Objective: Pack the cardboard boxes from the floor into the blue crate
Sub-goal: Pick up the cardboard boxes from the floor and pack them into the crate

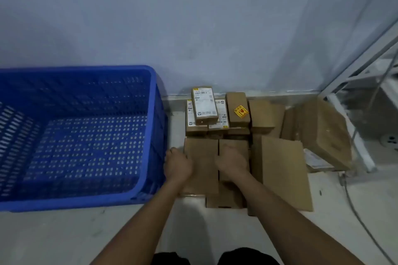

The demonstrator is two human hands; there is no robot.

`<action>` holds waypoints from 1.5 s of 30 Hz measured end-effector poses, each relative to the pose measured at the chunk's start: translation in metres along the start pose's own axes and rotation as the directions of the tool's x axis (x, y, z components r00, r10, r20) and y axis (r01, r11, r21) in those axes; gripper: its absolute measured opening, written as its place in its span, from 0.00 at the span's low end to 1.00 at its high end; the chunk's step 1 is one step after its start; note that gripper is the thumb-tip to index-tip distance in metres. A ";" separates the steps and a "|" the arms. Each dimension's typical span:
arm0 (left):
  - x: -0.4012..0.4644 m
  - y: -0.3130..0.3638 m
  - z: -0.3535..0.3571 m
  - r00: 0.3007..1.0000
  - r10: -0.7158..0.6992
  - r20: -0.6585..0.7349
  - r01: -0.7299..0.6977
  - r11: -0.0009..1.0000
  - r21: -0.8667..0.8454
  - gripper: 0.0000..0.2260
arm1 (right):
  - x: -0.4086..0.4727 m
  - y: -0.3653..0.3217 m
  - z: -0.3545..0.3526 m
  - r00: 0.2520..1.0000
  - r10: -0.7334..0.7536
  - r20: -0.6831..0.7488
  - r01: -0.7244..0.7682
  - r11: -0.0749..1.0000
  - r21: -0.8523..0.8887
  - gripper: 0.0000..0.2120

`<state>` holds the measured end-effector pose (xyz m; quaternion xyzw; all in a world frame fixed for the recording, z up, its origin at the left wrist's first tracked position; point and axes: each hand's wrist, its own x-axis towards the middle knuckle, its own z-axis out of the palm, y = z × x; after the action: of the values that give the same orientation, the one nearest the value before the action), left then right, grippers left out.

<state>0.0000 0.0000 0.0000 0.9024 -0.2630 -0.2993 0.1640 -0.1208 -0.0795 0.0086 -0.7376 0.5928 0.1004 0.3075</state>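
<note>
White shipping labels (204,103), print too blurred to read, and a yellow sticker (241,111) mark the cardboard boxes (280,163) piled on the pale floor (64,236) against a blue-grey wall (193,17), beside the empty blue crate (154,114). The left hand (177,165) and right hand (232,162) rest on two plain boxes (202,165); their grip is unclear.

Single view, head-worn, wide-angle. Looks forward and steeply down from above the person's own forearms, which enter from the bottom edge. Faces a pale wall (193,17) where it meets the floor (64,236). Close range: floor objects fill the middle. Straight lines bow at the right edge. No second view to compare.
</note>
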 end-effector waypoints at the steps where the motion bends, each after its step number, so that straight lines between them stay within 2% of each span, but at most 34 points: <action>1: 0.010 -0.007 0.009 1.000 -0.021 -0.010 0.021 0.999 -0.038 0.21 | 0.006 0.002 0.006 0.999 -0.017 -0.043 0.017 1.000 -0.021 0.13; 3: 0.028 -0.017 0.023 0.998 -0.052 0.032 0.054 0.997 -0.063 0.22 | 0.016 0.004 0.016 0.991 -0.068 -0.112 0.059 0.995 -0.084 0.14; 6: 0.045 -0.031 0.046 0.994 -0.028 0.110 0.041 0.993 -0.111 0.24 | 0.030 0.014 0.033 0.987 -0.114 -0.112 0.102 0.989 -0.105 0.13; 10: 0.053 -0.039 0.055 0.986 0.003 0.169 0.062 0.923 -0.381 0.27 | 0.036 0.017 0.045 0.977 -0.154 -0.147 0.159 0.987 0.025 0.15; 13: 0.043 -0.034 0.048 0.992 0.029 0.123 0.026 0.903 -0.428 0.28 | 0.031 0.015 0.040 0.983 -0.155 -0.098 0.165 0.980 0.110 0.13; 15: 0.039 -0.027 0.042 0.998 0.047 0.049 -0.020 0.898 -0.439 0.26 | 0.031 0.016 0.035 0.980 -0.154 -0.128 0.178 0.964 0.198 0.13; 17: 0.035 -0.018 0.036 0.997 0.068 -0.025 -0.072 0.865 -0.496 0.23 | 0.032 0.018 0.028 0.971 -0.138 -0.196 0.212 0.876 0.434 0.14; 20: 0.023 -0.001 0.024 0.988 0.083 -0.131 -0.146 0.785 -0.602 0.16 | 0.030 0.016 0.012 0.967 -0.094 -0.236 0.245 0.594 0.766 0.11; 23: -0.003 0.019 0.000 0.982 0.062 -0.176 -0.166 0.718 -0.676 0.13 | 0.010 0.008 -0.021 0.985 -0.152 -0.083 0.138 0.394 0.909 0.13; 25: -0.024 0.034 -0.024 0.985 0.063 -0.163 -0.159 0.704 -0.692 0.15 | -0.008 0.005 -0.051 0.983 -0.183 0.008 0.064 0.384 0.921 0.20; 28: -0.054 0.062 -0.071 0.996 0.094 0.001 -0.060 0.648 -0.759 0.18 | -0.038 -0.001 -0.104 0.972 -0.197 0.126 -0.032 0.421 0.906 0.31; 32: -0.089 0.098 -0.146 0.957 0.163 0.240 0.088 0.626 -0.775 0.21 | -0.087 -0.017 -0.179 0.915 -0.262 0.307 -0.217 0.323 0.921 0.28; 35: -0.120 0.119 -0.203 0.894 0.147 0.423 0.263 0.592 -0.762 0.23 | -0.129 -0.036 -0.230 0.886 -0.254 0.387 -0.333 0.232 0.914 0.24; 37: -0.143 0.129 -0.239 0.823 0.131 0.554 0.394 0.571 -0.720 0.26 | -0.160 -0.054 -0.262 0.874 -0.246 0.418 -0.392 0.152 0.907 0.25; 39: -0.165 0.140 -0.275 0.764 0.136 0.631 0.462 0.567 -0.682 0.26 | -0.190 -0.077 -0.291 0.879 -0.235 0.414 -0.396 0.119 0.910 0.23; 40: -0.175 0.146 -0.292 0.756 0.106 0.646 0.486 0.570 -0.662 0.26 | -0.205 -0.090 -0.305 0.882 -0.220 0.416 -0.399 0.120 0.909 0.23; 41: -0.185 0.154 -0.310 0.765 0.072 0.640 0.492 0.575 -0.653 0.26 | -0.218 -0.102 -0.316 0.883 -0.207 0.421 -0.402 0.129 0.907 0.25; 42: -0.194 0.162 -0.328 0.802 0.034 0.597 0.465 0.591 -0.659 0.25 | -0.229 -0.115 -0.327 0.884 -0.201 0.423 -0.400 0.142 0.905 0.28; 45: -0.220 0.183 -0.385 0.942 0.026 0.334 0.220 0.705 -0.675 0.23 | -0.259 -0.151 -0.359 0.930 -0.146 0.338 -0.290 0.274 0.917 0.38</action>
<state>0.0216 0.0313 0.4781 0.7235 -0.1035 -0.5267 0.4341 -0.1287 -0.0580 0.4759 -0.3429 0.4994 -0.1300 0.7849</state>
